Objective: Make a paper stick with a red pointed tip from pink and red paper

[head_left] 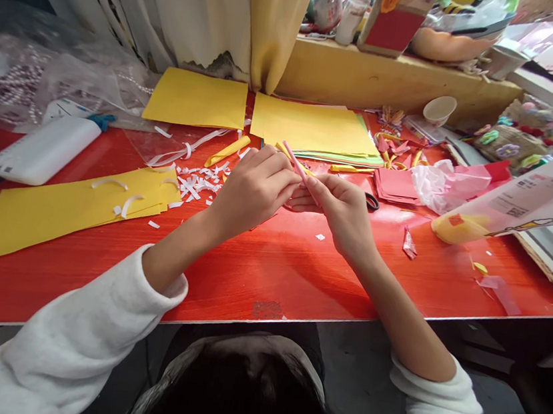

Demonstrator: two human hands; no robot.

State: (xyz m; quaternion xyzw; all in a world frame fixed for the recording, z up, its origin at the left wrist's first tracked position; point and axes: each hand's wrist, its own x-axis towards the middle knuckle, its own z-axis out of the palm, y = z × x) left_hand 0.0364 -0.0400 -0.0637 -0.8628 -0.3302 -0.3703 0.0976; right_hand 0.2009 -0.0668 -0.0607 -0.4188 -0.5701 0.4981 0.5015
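Observation:
Both my hands meet above the middle of the red table [249,264]. My left hand [259,181] is closed, its fingertips pinching at a thin pink paper strip [292,157]. Facing it, my right hand [339,208] grips the same strip between thumb and fingers. The strip's upper end sticks out past my fingertips; its lower part is hidden by the hands. A bit of yellow shows just behind the strip. Close by on the left are a rolled yellow paper [227,151] and a heap of white paper scraps [198,184].
Yellow sheets [311,124] lie at the back, and long yellow strips [68,215] at left beside a white power bank-like block [49,145]. Red paper squares [396,185], scissors' black handle [372,202] and a tilted clear plastic bag [514,196] are at right.

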